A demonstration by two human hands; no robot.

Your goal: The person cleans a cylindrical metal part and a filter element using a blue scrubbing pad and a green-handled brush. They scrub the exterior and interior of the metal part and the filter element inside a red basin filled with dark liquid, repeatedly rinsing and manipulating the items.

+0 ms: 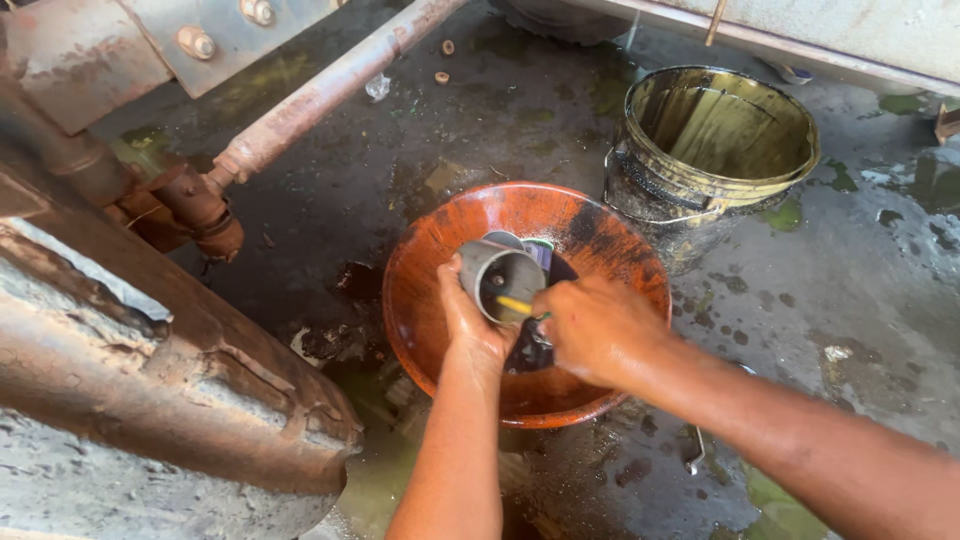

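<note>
My left hand (pixel 468 322) grips a hollow grey metal cylinder (pixel 497 279), its open end turned toward me, above an orange-red plastic basin (pixel 436 240). My right hand (pixel 598 327) is closed on a small brush with a yellow-green handle (pixel 517 305), whose tip reaches into the cylinder's bore. Dark liquid lies in the bottom of the basin, mostly hidden by my hands.
A dirty metal bucket (pixel 716 160) with greenish residue stands behind the basin at the right. A rusty rod (pixel 320 95) and heavy rusted machine parts (pixel 150 350) fill the left side. The concrete floor (pixel 850 290) is wet and oil-stained; a metal tool (pixel 695 455) lies near my right forearm.
</note>
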